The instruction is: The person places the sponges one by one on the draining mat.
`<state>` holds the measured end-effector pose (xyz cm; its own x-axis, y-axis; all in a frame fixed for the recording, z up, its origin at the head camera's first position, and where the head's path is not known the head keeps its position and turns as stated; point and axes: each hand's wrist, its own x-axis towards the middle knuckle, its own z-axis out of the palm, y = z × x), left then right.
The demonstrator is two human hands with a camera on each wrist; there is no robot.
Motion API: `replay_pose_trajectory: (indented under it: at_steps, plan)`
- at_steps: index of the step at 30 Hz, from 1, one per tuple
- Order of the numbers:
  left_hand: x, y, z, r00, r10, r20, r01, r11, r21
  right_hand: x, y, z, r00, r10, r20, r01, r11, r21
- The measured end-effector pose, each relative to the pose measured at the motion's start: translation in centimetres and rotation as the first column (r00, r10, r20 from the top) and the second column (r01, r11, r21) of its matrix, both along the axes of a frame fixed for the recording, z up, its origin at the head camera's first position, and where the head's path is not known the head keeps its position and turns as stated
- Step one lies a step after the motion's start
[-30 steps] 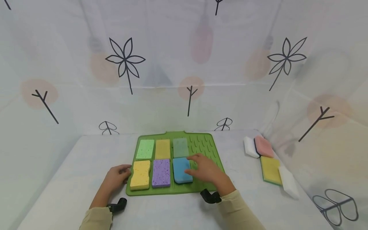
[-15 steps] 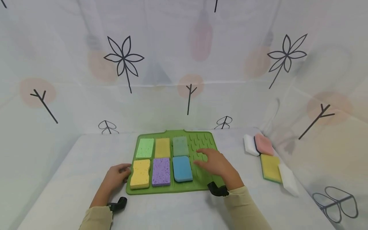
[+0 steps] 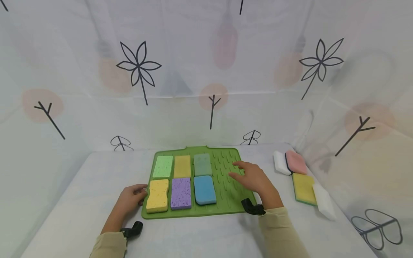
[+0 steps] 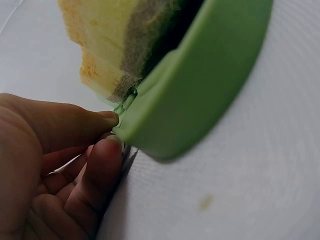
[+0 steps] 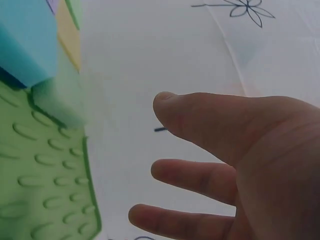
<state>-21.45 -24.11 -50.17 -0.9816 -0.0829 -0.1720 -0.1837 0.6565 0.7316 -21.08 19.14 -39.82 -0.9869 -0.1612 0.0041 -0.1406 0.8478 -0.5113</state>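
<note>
A green silicone mat [image 3: 226,186] with raised ridges lies on the table, bearing two rows of sponges. At the back are a light green sponge [image 3: 162,167], a mustard one [image 3: 182,166] and a grey-green one [image 3: 203,165]; in front, a wavy-sided yellow one [image 3: 157,195], a purple one [image 3: 181,193] and a blue one [image 3: 204,190]. My left hand [image 3: 129,199] pinches the mat's left rim between thumb and finger, beside the yellow sponge. Over the mat's ridged right part hovers my right hand [image 3: 255,178], fingers spread and holding nothing.
To the right of the mat lie a white sponge [image 3: 282,164], a pink one [image 3: 295,163], a yellow one with a green underside [image 3: 304,189] and a white pad [image 3: 323,201]. A patterned white cloth [image 3: 180,118] rises behind and at both sides.
My right hand has drawn away from the blue sponge toward the right, fingers still spread. My left hand has stayed at the mat's rim, and the sponges lie where they were.
</note>
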Motion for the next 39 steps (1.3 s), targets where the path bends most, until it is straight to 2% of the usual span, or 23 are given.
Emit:
replay_pose_trajectory:
  at_steps: [14, 26, 33, 39]
  plan:
    - [0.1, -0.2, 0.1, 1.000, -0.010, -0.016, 0.010, 1.000, 0.002, -0.2, 3.6, 0.3, 0.998, -0.058, 0.002, 0.058, 0.998, -0.033]
    - [0.0, -0.2, 0.2, 1.000, -0.005, -0.007, 0.005, 1.000, -0.005, -0.2, 6.2, 0.4, 0.993, -0.121, -0.005, 0.120, 0.992, -0.024]
    - [-0.1, -0.1, 0.1, 1.000, 0.001, -0.003, -0.001, 1.000, 0.005, 0.1, 7.8, 0.9, 0.989, -0.148, 0.015, 0.149, 0.989, -0.022]
    - [-0.2, -0.1, -0.1, 1.000, 0.009, 0.007, -0.009, 1.000, 0.008, 0.0, 9.3, 0.6, 0.983, -0.179, 0.033, 0.179, 0.984, -0.012]
